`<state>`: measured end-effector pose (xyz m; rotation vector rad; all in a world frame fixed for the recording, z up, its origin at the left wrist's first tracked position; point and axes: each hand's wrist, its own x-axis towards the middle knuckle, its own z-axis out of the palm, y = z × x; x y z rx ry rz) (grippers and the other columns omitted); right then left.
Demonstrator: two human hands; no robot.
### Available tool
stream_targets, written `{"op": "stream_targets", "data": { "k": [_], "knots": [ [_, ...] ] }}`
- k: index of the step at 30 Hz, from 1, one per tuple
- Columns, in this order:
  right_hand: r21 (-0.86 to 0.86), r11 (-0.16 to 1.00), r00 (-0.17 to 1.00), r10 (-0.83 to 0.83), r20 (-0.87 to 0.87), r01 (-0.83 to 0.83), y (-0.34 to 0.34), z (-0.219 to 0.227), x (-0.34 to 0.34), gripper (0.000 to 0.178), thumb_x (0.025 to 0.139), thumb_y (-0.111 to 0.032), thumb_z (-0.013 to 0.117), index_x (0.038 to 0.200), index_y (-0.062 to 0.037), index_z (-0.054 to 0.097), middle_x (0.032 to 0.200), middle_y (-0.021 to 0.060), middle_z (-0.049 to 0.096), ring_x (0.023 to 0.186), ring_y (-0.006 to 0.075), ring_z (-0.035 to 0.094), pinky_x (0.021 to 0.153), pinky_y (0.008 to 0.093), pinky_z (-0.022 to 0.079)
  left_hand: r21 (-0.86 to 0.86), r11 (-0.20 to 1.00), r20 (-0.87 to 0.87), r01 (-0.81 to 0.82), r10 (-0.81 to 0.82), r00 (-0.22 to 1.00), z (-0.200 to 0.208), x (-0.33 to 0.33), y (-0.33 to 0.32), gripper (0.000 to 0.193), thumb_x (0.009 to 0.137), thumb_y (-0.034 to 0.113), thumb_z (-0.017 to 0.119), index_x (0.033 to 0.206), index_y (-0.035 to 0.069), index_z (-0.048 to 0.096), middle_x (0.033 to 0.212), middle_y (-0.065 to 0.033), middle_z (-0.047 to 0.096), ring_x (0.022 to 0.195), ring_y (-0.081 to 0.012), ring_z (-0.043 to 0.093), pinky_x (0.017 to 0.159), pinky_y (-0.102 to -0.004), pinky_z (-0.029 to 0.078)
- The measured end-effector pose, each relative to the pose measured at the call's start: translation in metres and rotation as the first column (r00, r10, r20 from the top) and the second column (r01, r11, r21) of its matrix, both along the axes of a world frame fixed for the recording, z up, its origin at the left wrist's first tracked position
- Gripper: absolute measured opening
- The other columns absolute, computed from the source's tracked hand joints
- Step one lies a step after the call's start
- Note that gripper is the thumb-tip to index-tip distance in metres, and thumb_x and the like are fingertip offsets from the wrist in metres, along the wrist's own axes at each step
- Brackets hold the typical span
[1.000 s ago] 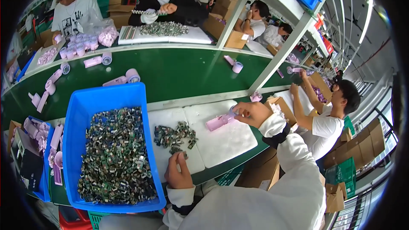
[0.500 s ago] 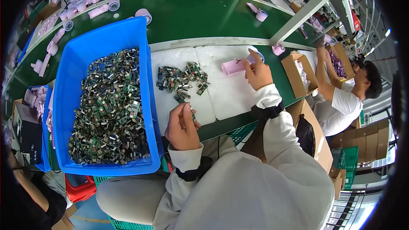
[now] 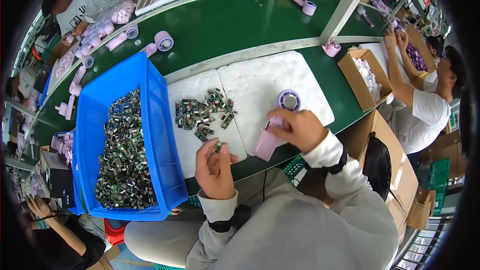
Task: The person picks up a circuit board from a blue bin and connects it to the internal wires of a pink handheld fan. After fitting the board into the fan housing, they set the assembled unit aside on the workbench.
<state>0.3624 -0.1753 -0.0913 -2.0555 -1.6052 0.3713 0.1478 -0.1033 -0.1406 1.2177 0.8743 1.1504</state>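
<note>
Turned steeper since the earlier frame, the pink housing point(image 3: 266, 145) lies right of centre. To its left, the left hand point(image 3: 216, 174) pinches a small green circuit board point(image 3: 218, 146) at its fingertips. The right hand point(image 3: 301, 130) grips the housing's middle from the right. Smooth, with a round lilac end point(image 3: 289, 101), it slants lengthwise, handle toward lower left, round end toward upper right.
</note>
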Motion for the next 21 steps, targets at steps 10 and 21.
{"op": "stream_targets", "data": {
  "k": [10,21],
  "knots": [
    [0.205,0.952,0.973,0.217,0.079,-0.229,-0.016,-0.027,0.006,0.023,0.087,-0.026,0.074,0.107,-0.0133,0.071,0.07,0.0074,0.068,0.06,0.0255,0.067,0.055,0.0358,0.053,0.29,0.838,-0.483,0.463,-0.29,0.826,0.028,0.023,-0.002,0.019,0.095,0.002,0.066,0.114,0.0,0.064,0.091,-0.0063,0.071,0.078,-0.0108,0.066,0.071,-0.025,0.054],
    [0.417,0.874,0.866,0.394,-0.308,-0.249,-0.028,-0.043,0.014,0.014,0.087,-0.022,0.074,0.099,-0.0135,0.075,0.072,0.0086,0.068,0.061,0.0237,0.067,0.055,0.0338,0.053,0.039,0.778,-0.274,0.627,-0.595,0.756,0.006,0.026,-0.008,0.023,0.095,0.003,0.067,0.117,0.001,0.062,0.092,-0.0079,0.073,0.082,-0.0093,0.066,0.075,-0.025,0.053]
  ]
}}
